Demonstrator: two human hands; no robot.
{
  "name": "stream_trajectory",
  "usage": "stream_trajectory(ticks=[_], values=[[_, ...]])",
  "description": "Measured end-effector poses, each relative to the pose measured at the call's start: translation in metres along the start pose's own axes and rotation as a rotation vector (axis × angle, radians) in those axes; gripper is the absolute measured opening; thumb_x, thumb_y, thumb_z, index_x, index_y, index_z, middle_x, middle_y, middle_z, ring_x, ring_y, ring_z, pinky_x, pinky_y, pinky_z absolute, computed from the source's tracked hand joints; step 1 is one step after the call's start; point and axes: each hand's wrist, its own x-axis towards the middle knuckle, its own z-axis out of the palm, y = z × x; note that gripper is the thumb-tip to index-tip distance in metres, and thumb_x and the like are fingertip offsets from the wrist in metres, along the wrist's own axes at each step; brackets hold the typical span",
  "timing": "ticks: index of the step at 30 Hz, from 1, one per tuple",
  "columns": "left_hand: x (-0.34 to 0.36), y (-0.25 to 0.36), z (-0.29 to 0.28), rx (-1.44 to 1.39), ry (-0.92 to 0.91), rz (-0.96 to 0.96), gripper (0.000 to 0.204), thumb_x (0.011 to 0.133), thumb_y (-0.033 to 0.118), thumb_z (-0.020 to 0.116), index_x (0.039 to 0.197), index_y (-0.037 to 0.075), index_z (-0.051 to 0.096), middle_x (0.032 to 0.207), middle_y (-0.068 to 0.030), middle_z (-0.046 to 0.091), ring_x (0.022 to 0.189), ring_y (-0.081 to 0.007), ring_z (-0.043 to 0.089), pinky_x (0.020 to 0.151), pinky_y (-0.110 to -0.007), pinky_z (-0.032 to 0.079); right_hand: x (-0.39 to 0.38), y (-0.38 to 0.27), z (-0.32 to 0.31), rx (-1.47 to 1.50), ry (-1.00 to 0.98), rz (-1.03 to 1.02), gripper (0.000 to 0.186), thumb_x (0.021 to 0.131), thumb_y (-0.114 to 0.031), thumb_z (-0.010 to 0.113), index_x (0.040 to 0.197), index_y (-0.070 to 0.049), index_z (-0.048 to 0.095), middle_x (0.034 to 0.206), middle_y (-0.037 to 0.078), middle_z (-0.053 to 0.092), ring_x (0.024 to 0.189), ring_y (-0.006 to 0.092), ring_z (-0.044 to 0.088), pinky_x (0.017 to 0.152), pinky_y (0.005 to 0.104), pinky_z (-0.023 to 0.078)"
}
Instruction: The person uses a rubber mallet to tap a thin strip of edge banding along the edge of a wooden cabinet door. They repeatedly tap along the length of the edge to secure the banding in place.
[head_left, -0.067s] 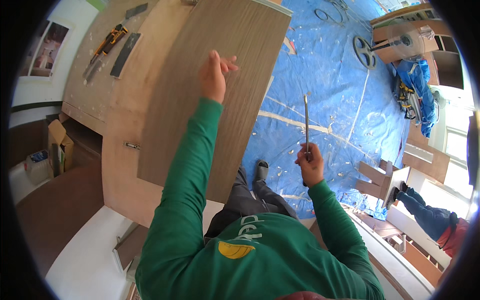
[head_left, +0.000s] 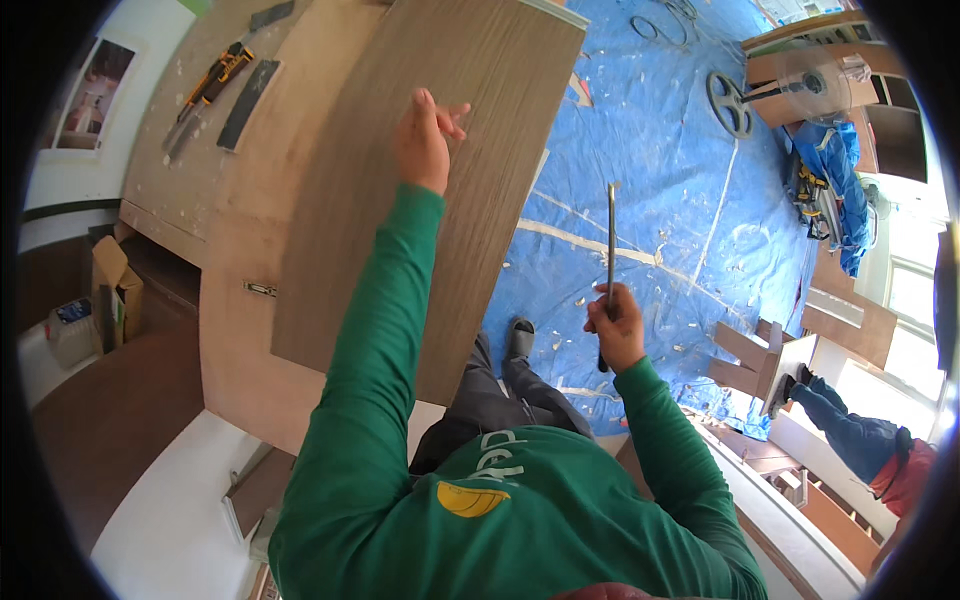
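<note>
My left hand (head_left: pixel 425 140) hovers over a large grey-brown wood-grain panel (head_left: pixel 400 250), fingers apart and holding nothing; whether it touches the panel I cannot tell. The panel lies on a pale plywood worktop (head_left: pixel 240 350) to the left. In my right hand (head_left: pixel 618 325), closed, a slim dark metal bar (head_left: pixel 612 240) stands nearly upright in the picture. Its far tip looks lighter and slightly bent, and its lower end shows just below my fist. The right hand is out over the blue sheet, clear of the panel's edge.
Blue plastic sheeting (head_left: pixel 660 130) with scraps covers the floor. A yellow-and-black tool (head_left: pixel 222 75) and a dark strip (head_left: pixel 248 105) lie at the worktop's far left. A pedestal fan (head_left: pixel 735 105) stands far right. Another person (head_left: pixel 860 420) is at the right among boards.
My left hand has shifted slightly away from me over the panel. In my right hand the bar has turned a little, and its lower end now shows more below the fist.
</note>
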Motion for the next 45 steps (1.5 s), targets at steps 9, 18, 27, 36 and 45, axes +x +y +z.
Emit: stream_trajectory(ticks=[9,18,27,36,45], values=[[0.021,-0.019,0.02,0.256,0.248,-0.084,0.055,0.11,0.047,0.046,0.078,0.005,0.059,0.067,-0.0069,0.065,0.082,-0.0205,0.074,0.074,-0.036,0.051,0.054,0.002,0.053,-0.116,-0.065,0.089,0.024,0.098,-0.025,0.074,0.096,-0.003,0.063,0.067,0.0,0.058,0.055,0.0076,0.056,0.051,0.0253,0.043],[0.068,-0.026,-0.06,-0.016,-0.449,-0.266,0.049,0.109,0.042,0.045,0.129,-0.002,0.055,0.118,-0.0157,0.064,0.106,-0.0239,0.064,0.095,-0.038,0.051,0.082,0.003,0.083,-0.098,-0.12,0.002,0.025,0.106,-0.027,0.062,0.103,-0.002,0.059,0.069,-0.001,0.053,0.057,0.0071,0.053,0.051,0.0239,0.042],[0.044,-0.048,0.018,0.188,0.223,0.418,0.028,0.108,0.022,0.055,0.12,-0.003,0.062,0.095,-0.0101,0.068,0.088,-0.0184,0.067,0.087,-0.033,0.054,0.028,0.038,0.072,-0.173,-0.18,0.142,0.029,0.108,-0.028,0.059,0.096,-0.002,0.061,0.07,-0.003,0.053,0.062,0.0056,0.046,0.054,0.0278,0.04],[0.039,-0.041,0.008,0.149,0.092,0.156,0.029,0.109,0.024,0.055,0.122,-0.002,0.062,0.08,-0.0019,0.059,0.07,-0.0082,0.055,0.066,-0.026,0.052,0.032,0.044,0.083,-0.208,-0.161,0.182,0.035,0.107,-0.03,0.061,0.087,-0.001,0.06,0.066,-0.003,0.051,0.063,0.0057,0.044,0.055,0.0279,0.039],[0.037,-0.042,0.013,-0.033,0.143,0.165,0.041,0.105,0.036,0.065,0.123,-0.001,0.061,0.097,-0.0049,0.065,0.085,-0.0107,0.062,0.069,-0.026,0.054,0.057,0.029,0.093,-0.236,-0.112,0.195,0.04,0.106,-0.035,0.061,0.083,-0.002,0.061,0.065,-0.003,0.052,0.062,0.0049,0.044,0.053,0.0278,0.037]])
